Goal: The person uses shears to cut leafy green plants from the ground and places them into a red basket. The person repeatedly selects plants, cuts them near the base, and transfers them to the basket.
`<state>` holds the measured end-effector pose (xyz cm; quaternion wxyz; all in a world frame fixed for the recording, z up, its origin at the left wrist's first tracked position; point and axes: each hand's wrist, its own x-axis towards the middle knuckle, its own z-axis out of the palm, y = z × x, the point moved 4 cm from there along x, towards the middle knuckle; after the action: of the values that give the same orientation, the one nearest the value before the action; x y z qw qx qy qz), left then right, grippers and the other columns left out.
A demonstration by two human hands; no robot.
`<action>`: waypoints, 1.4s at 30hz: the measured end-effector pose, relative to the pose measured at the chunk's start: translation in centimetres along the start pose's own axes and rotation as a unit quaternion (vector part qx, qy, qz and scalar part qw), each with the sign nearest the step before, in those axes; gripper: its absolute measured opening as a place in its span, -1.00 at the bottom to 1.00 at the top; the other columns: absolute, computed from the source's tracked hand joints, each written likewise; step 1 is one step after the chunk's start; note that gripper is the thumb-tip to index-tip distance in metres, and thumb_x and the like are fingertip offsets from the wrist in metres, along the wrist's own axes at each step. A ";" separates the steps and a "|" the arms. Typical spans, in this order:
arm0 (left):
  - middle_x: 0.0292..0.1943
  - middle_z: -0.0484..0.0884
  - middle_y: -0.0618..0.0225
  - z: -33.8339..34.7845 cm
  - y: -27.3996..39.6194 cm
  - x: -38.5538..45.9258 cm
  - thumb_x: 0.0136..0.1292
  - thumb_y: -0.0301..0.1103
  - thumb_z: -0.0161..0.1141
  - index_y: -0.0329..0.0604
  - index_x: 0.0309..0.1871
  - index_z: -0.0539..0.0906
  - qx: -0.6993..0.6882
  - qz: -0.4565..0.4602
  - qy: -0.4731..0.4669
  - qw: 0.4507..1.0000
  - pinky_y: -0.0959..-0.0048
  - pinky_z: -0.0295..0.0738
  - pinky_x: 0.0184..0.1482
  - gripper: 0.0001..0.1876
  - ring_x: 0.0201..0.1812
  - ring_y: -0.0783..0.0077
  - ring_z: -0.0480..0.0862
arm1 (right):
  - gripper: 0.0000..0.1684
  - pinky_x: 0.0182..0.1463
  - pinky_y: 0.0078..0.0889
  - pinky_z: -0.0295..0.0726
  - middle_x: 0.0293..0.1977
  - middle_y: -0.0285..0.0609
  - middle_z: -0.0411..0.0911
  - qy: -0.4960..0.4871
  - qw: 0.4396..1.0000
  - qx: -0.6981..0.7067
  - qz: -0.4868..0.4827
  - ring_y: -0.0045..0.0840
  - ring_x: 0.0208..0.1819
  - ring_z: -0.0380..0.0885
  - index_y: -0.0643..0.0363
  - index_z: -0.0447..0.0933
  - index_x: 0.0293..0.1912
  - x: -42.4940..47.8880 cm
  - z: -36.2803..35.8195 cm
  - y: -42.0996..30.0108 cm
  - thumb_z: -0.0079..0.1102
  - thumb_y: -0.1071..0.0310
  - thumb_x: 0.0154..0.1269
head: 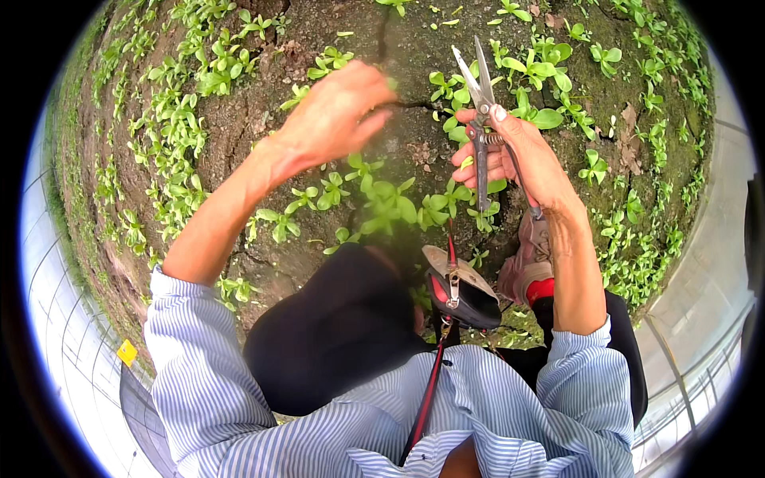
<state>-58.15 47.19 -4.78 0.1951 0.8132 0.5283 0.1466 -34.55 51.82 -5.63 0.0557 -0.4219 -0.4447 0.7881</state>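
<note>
Pruning snips with a coil spring rest in my right hand, the thumb near the pivot. Their narrow blades point away from me and stand slightly apart. My left hand hangs over the soil to the left of the snips, blurred, with its fingers bent. Whether anything is between those fingers cannot be made out. Small leafy green seedlings grow beyond and beside my right hand. Nearer my knees, another cluster of seedlings is partly blurred.
Cracked brown soil bears rows of seedlings on both sides. A small black pouch hangs from a red and black strap between my legs. My shoe is on the soil at right. A pale path borders the bed.
</note>
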 end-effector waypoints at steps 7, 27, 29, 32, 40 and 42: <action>0.11 0.57 0.17 8.2 8.8 -7.1 0.12 -0.35 0.36 -0.23 0.06 0.65 -0.054 0.043 -0.221 0.973 0.17 0.42 0.24 -0.59 0.20 0.14 0.51 | -0.13 -0.53 -0.46 0.69 -0.38 0.02 0.64 -0.010 0.968 -0.212 0.135 -0.42 -0.53 0.69 0.47 0.36 0.23 -3.2 -2.4 -0.7 -0.29 -0.27 0.54; 0.39 0.29 0.09 19.5 16.5 6.3 -0.01 -0.35 0.36 0.15 0.15 0.64 0.114 0.260 -0.259 0.923 -0.18 0.26 0.30 -0.46 0.42 -0.05 0.24 | -0.27 -0.44 -0.28 0.73 -0.40 -0.05 0.64 0.004 0.970 -0.013 0.244 -0.38 -0.51 0.67 0.33 0.42 0.11 -14.3 -14.6 8.2 -0.27 -0.23 0.56; 0.31 0.35 0.12 19.6 16.2 6.7 0.00 -0.32 0.38 0.14 0.09 0.67 0.121 0.267 -0.288 0.911 -0.12 0.32 0.24 -0.52 0.37 0.01 0.31 | -0.27 -0.42 -0.25 0.72 -0.41 -0.06 0.64 -0.022 0.967 -0.009 0.253 -0.36 -0.48 0.67 0.31 0.42 0.10 -13.5 -15.1 9.5 -0.24 -0.25 0.54; 0.02 0.49 0.24 18.7 15.4 6.3 0.02 -0.32 0.32 -0.01 -0.10 0.67 0.090 0.275 -0.262 0.921 0.14 0.39 0.09 -0.69 0.17 0.17 0.44 | -0.22 -0.40 -0.24 0.73 -0.40 -0.04 0.62 -0.070 0.960 0.003 0.271 -0.35 -0.46 0.68 0.33 0.41 0.14 -12.1 -15.3 11.2 -0.23 -0.28 0.52; -0.05 0.55 0.22 18.5 13.2 3.2 0.05 -0.41 0.24 -0.23 -0.09 0.60 0.012 0.233 -0.203 0.951 0.29 0.43 0.02 -0.70 0.04 0.19 0.52 | -0.19 -0.37 -0.26 0.75 -0.36 -0.02 0.60 -0.154 0.937 -0.029 0.312 -0.42 -0.46 0.67 0.39 0.45 0.10 -10.7 -14.9 13.8 -0.28 -0.27 0.53; -0.03 0.55 0.21 18.8 12.9 2.7 0.04 -0.42 0.25 -0.24 -0.06 0.59 0.005 0.209 -0.211 0.955 0.25 0.44 0.04 -0.66 0.04 0.16 0.53 | -0.19 -0.37 -0.26 0.74 -0.37 -0.03 0.60 -0.157 0.937 -0.027 0.311 -0.44 -0.45 0.66 0.41 0.45 0.11 -10.3 -14.4 13.8 -0.28 -0.27 0.53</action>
<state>-38.33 41.91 -15.12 0.2627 0.9190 0.2940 0.0067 -13.72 48.22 -13.16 -0.2740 -0.4115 -0.3157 0.8099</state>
